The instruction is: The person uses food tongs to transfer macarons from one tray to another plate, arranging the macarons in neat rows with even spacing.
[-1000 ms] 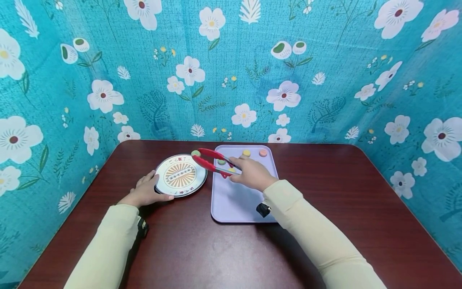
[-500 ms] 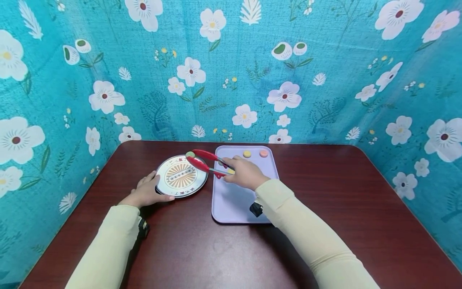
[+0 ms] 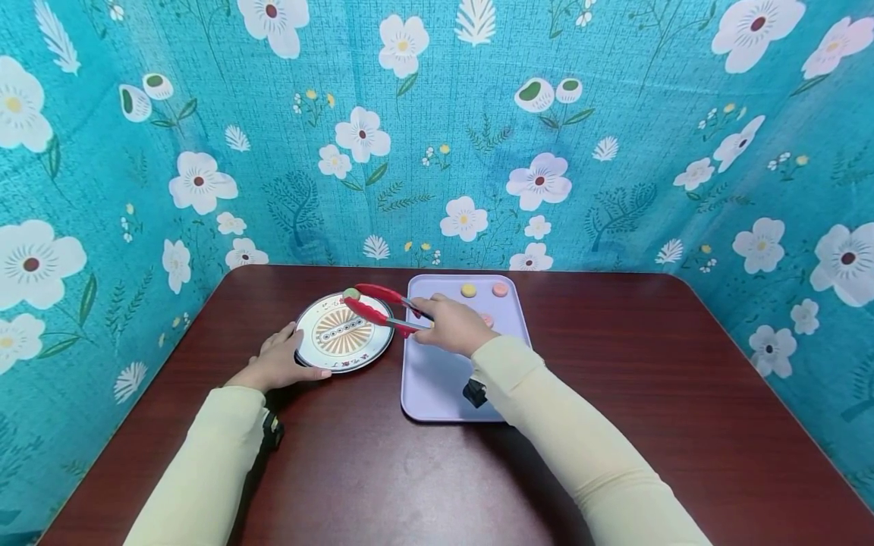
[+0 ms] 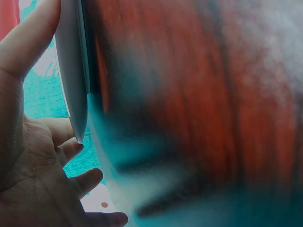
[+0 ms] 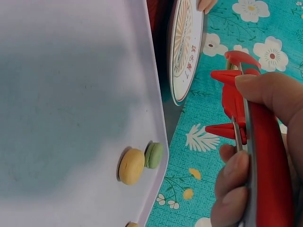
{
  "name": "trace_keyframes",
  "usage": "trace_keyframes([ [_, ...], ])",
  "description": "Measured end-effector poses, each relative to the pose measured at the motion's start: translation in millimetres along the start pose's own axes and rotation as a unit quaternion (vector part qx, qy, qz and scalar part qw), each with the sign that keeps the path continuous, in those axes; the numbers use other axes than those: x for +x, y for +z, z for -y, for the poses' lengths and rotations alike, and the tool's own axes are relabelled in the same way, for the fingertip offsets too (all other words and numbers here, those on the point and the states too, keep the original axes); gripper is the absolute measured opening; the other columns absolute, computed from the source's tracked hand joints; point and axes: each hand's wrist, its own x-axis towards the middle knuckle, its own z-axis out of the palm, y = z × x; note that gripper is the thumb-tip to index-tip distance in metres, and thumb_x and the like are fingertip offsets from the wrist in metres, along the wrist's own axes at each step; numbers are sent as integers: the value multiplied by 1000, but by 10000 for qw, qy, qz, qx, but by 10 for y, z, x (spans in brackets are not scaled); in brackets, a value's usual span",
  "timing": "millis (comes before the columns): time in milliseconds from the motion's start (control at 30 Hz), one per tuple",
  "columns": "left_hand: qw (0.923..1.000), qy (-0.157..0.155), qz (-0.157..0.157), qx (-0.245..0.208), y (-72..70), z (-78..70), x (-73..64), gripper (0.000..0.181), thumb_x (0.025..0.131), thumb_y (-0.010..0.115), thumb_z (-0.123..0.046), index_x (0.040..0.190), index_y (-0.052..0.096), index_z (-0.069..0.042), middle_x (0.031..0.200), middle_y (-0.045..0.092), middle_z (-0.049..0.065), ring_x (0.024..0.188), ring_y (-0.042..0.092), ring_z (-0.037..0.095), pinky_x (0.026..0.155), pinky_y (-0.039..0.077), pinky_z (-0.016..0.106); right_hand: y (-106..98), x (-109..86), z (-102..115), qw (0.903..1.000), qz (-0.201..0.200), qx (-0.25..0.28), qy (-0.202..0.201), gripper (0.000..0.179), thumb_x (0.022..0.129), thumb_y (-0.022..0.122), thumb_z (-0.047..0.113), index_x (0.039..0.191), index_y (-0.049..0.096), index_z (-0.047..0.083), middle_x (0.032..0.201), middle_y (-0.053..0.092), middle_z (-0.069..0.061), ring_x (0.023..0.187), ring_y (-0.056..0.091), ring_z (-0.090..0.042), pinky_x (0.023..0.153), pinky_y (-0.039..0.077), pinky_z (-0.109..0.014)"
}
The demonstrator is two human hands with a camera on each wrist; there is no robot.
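Observation:
My right hand (image 3: 454, 324) grips a pair of red-tipped tongs (image 3: 372, 312), seen close up in the right wrist view with thumb and fingers around the handles (image 5: 270, 175). A green macaron (image 3: 351, 297) is pinched between the tong tips, over the far part of the round white plate (image 3: 321, 356). The plate carries an orange sunburst pattern and writing on its rim. My left hand (image 3: 276, 362) rests at the plate's near left edge with fingers spread. Its thumb (image 4: 28, 38) lies along the rim in the left wrist view.
Right of the plate lies a lilac tray (image 3: 437, 387). On it are a yellow macaron (image 3: 468, 290), a pink macaron (image 3: 500, 289) and, close by my right hand, another pink one (image 3: 488, 320). A green macaron (image 5: 154, 155) shows near the tray's edge. A floral curtain (image 3: 437, 152) hangs behind the table.
My right hand has moved left, carrying the tongs and green macaron from the plate's right edge over its far part. A pink macaron on the tray has come into sight. The left hand stays put.

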Motion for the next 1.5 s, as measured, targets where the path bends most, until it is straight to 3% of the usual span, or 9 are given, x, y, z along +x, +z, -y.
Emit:
trace_keyframes([
  [200,10000,5,12,31,-9,8,-8,120,70,76,-57,151,13,4,153,9,30,135,9,53,101,17,76,55,62,53,9999,79,-86,-24,66,87,71,33,146,45,20,129,56,-6,93,55,-17,80,51,-32],
  [400,10000,-29,4,18,7,19,-2,119,70,77,-56,152,13,2,153,9,29,135,9,53,101,18,76,113,105,96,9997,196,-83,90,69,87,71,35,148,42,22,135,53,-7,95,54,-18,78,51,-31],
  [867,10000,10,-28,32,18,25,25,119,71,76,-57,151,14,4,154,9,29,136,9,52,102,16,76,225,173,133,9995,264,-52,140,68,86,72,35,147,44,21,127,55,-7,91,55,-19,76,50,-32],
  [1500,10000,-9,-29,74,3,30,25,120,71,76,-58,151,14,5,154,8,30,136,9,52,101,16,77,332,304,170,9981,515,22,344,67,87,71,36,146,44,21,135,54,-12,102,57,-21,88,50,-38],
])
